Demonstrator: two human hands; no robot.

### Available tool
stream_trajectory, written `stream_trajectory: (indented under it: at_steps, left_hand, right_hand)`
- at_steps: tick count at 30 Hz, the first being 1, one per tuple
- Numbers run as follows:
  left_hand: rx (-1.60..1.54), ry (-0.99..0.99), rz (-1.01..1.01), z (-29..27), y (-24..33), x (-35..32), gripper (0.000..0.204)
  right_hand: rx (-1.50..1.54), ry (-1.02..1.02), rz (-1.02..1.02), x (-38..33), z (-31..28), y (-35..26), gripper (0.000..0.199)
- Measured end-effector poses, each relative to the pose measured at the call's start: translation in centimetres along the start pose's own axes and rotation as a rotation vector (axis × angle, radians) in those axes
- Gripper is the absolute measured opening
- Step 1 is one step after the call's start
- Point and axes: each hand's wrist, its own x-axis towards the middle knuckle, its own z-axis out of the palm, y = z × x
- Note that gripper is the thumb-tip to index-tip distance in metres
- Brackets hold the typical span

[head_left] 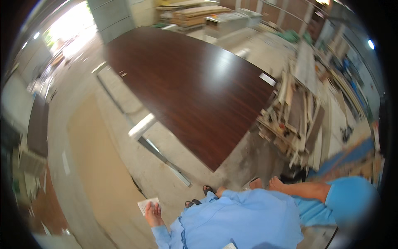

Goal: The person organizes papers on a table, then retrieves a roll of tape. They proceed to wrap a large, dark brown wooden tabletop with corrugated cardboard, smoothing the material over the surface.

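At the lower left, my left hand [153, 213] is closed on a small white card [147, 205], pinching it between thumb and fingers. My right hand [275, 183] reaches in from the right with the forearm bare below a blue sleeve. It is near the woodpile and touches nothing that I can make out; its fingers are small and blurred. Ahead lies a large dark brown wood-grain panel [174, 83] with a glossy top, raised above the floor. One white label [267, 79] lies near its right end. Neither hand touches the panel.
Metal supports with a pale pad [142, 125] stick out from the panel's left side. A pile of scrap wood strips [296, 112] lies to the right. On the left floor is a flat tan sheet [95, 157]. Stacked boards [195, 16] stand at the back. Sandalled feet [208, 190] show below the panel's near corner.
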Motion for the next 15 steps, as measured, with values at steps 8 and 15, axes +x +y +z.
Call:
stream_trajectory:
  at_steps: [8, 15]
  left_hand:
    - [0.175, -0.067, 0.013, 2.2, 0.8, -1.4, 0.038]
    - [0.348, -0.394, -0.009, 9.6, 2.8, -2.8, 0.038]
  right_hand:
    - [0.193, 0.008, -0.072, -0.1, 1.1, 1.2, 0.039]
    - [0.393, 0.115, -0.136, -0.1, 2.8, 3.3, 0.042]
